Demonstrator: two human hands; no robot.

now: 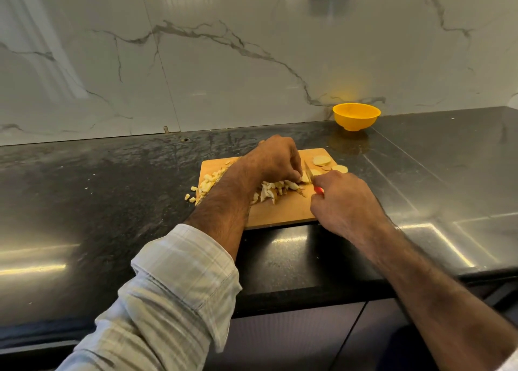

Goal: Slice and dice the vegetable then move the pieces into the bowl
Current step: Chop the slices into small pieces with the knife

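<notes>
1. Knife (308,173) blade stands just right of the slice being cut (304,177), tip pointing away from the person; its red handle disappears into the right hand (343,202), whose fingers are curled round it.
2. The left hand (276,158) sits directly left of the blade, fingertips bent down and pinning that slice to the cutting board (280,210). The two hands are nearly touching, with only the blade between them.
3. The coming cut, as I judge it, turns on this: the blade's long axis runs front to back, so the uncut part lies leftward under the left fingertips, very near the edge.
4. Count: one board, one knife, one yellow bowl (356,116), apparently empty, well apart on the desk (112,191) beyond the board's far right corner.
5. About three whole round slices (321,160) wait at the board's far right corner.
6. Diced pieces lie in two heaps: one (276,189) below the left hand, one (207,181) at the board's left edge. A few cubes (189,197) have spilled onto the desk.
</notes>
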